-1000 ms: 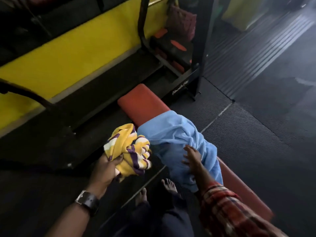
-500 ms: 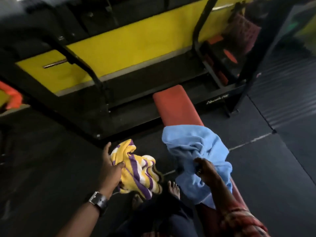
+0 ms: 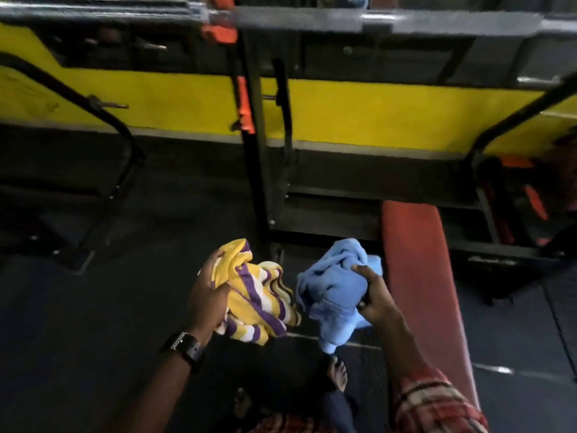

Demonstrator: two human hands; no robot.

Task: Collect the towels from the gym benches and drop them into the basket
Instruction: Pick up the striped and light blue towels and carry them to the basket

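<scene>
My left hand, with a dark watch at the wrist, is closed on a bunched yellow towel with purple and white stripes. My right hand grips a crumpled light blue towel, which hangs in the air clear of the bench. The red padded gym bench runs along my right side, its pad bare. No basket shows in the head view.
A black rack upright stands straight ahead on the dark rubber floor. A yellow wall band runs behind it. Curved black frame tubes rise at left and right. My bare foot is below the towels.
My right hand has closed on the blue towel and lifted it off the red bench. The view has swung left, so the bench now lies to my right.
</scene>
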